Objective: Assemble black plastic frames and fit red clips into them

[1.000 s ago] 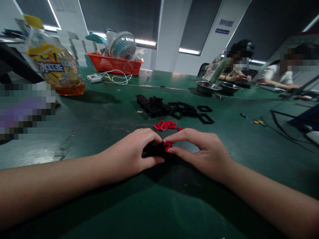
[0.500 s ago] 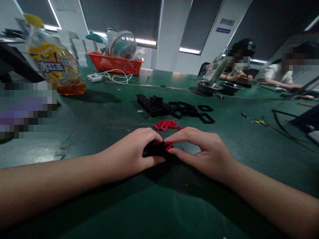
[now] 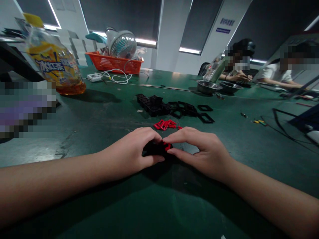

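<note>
nearest in, the left hand curls fingers and thumb around a black piece, gripping it low over the green table. the right hand pinches a small red part between thumb and forefinger, right at the black piece's right-hand end, so the two parts meet midway between the hands. they look to be already brought together, though i can't tell whether the red one is fully seated; the final fit seems the bit left on this pair.

the black piece seems to have its long axis running across the table, left to right, with the red end pointing toward the right hand; it sits in deep shadow, so take that lean as a fair guess.

just beyond the fingers, a small heap of red frames lies loose, not joined to anything black. past those, black blocks sit bunched together, and black frames spread to their right, a couple lying flat and apart. judging by these loose parts, plenty is left to put together.

farther off stand a drink bottle on the left, metal bowls on the right, and an orange basket toward the back.
</note>
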A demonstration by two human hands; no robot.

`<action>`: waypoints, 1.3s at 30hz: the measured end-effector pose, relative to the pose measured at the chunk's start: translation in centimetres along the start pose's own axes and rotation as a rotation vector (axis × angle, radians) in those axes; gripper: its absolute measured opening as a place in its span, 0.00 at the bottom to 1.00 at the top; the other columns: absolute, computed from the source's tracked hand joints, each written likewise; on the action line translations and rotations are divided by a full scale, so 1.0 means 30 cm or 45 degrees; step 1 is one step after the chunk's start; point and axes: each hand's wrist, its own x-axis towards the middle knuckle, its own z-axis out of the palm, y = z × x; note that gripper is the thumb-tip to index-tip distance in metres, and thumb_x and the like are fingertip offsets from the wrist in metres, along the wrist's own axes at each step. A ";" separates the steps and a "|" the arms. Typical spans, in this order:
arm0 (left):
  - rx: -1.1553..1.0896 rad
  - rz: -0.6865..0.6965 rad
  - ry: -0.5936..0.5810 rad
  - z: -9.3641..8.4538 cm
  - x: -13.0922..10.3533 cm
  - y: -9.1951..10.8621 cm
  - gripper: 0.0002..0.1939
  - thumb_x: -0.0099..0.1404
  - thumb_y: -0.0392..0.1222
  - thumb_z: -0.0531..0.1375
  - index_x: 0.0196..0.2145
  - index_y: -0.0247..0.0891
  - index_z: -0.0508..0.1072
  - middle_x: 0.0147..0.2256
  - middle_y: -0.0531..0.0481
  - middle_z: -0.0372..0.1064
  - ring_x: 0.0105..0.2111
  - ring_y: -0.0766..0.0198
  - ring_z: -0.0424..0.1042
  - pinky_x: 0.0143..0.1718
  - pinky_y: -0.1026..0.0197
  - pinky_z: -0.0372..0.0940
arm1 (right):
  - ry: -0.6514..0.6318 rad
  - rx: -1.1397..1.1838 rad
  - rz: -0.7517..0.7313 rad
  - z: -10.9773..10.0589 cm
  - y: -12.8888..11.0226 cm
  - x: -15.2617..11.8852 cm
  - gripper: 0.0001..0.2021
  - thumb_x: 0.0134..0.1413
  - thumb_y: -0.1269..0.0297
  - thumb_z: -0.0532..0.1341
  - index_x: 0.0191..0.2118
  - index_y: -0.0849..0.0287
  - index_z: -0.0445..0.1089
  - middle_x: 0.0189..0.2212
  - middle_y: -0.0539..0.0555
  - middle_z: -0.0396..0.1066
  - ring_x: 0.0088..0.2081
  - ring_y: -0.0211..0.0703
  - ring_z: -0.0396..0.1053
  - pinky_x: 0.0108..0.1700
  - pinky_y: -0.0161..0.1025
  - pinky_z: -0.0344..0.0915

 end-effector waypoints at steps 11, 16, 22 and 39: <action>0.013 0.008 0.008 0.002 0.005 0.000 0.10 0.61 0.40 0.65 0.40 0.36 0.72 0.40 0.47 0.72 0.42 0.56 0.70 0.45 0.55 0.64 | 0.007 0.001 0.010 0.000 -0.003 0.001 0.09 0.56 0.73 0.66 0.43 0.58 0.75 0.38 0.52 0.80 0.42 0.42 0.77 0.47 0.39 0.72; 0.023 0.020 0.007 0.004 0.005 -0.005 0.10 0.61 0.40 0.65 0.41 0.37 0.72 0.41 0.48 0.72 0.42 0.57 0.70 0.46 0.56 0.64 | 0.001 -0.015 0.022 -0.001 -0.006 0.003 0.09 0.56 0.73 0.65 0.43 0.56 0.75 0.39 0.51 0.80 0.41 0.42 0.77 0.47 0.39 0.72; 0.024 0.018 0.007 0.003 0.005 -0.004 0.11 0.61 0.39 0.66 0.41 0.37 0.72 0.41 0.48 0.73 0.43 0.57 0.71 0.46 0.55 0.65 | 0.009 -0.034 0.024 -0.001 -0.009 0.002 0.08 0.57 0.73 0.65 0.42 0.56 0.75 0.38 0.51 0.80 0.40 0.41 0.77 0.46 0.38 0.72; 0.010 -0.008 -0.007 0.000 0.003 -0.001 0.11 0.61 0.40 0.64 0.42 0.39 0.72 0.42 0.48 0.73 0.44 0.56 0.71 0.48 0.54 0.65 | 0.033 -0.056 0.081 0.001 -0.015 0.003 0.10 0.56 0.71 0.65 0.44 0.54 0.76 0.39 0.51 0.80 0.41 0.44 0.77 0.48 0.41 0.73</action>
